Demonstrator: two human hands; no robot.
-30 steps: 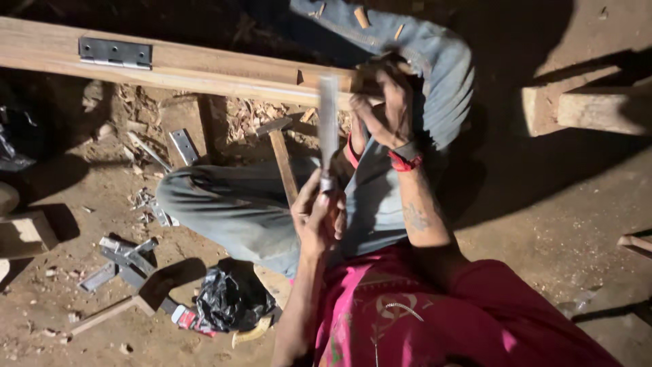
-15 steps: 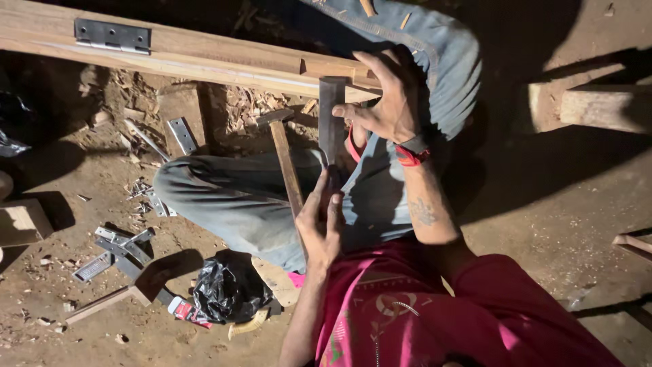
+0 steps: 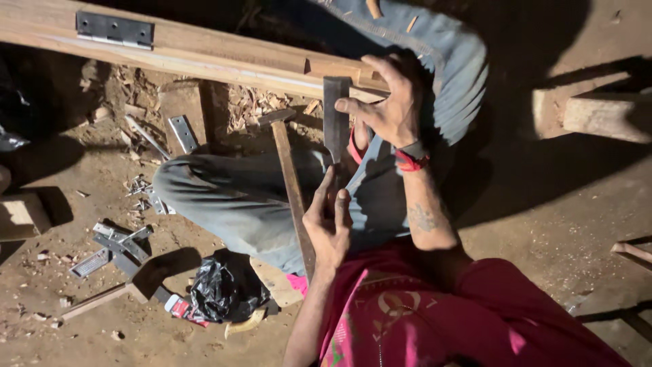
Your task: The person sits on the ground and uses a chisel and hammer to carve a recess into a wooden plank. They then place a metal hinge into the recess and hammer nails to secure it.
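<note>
I sit on the dirt floor with a long wooden beam (image 3: 204,54) across my legs. My right hand (image 3: 388,109), with a red band at the wrist, grips the flat metal blade of a chisel (image 3: 335,115) whose top end meets the beam's edge by a cut recess. My left hand (image 3: 329,221) is closed around the chisel's lower end. A wooden-handled hammer (image 3: 292,183) lies on my grey trouser leg just left of the chisel, touched by neither hand. A metal hinge (image 3: 114,30) is fixed to the beam at far left.
Loose metal hinges (image 3: 182,133) and brackets (image 3: 112,246) lie in wood chips on the ground to the left. A black plastic bag (image 3: 224,289) sits by my knee. Wooden blocks stand at right (image 3: 598,115) and far left (image 3: 20,214).
The chisel has come down from a raised position to the beam's edge. My right hand has shifted onto the blade near the beam, and my left hand stays on its lower end.
</note>
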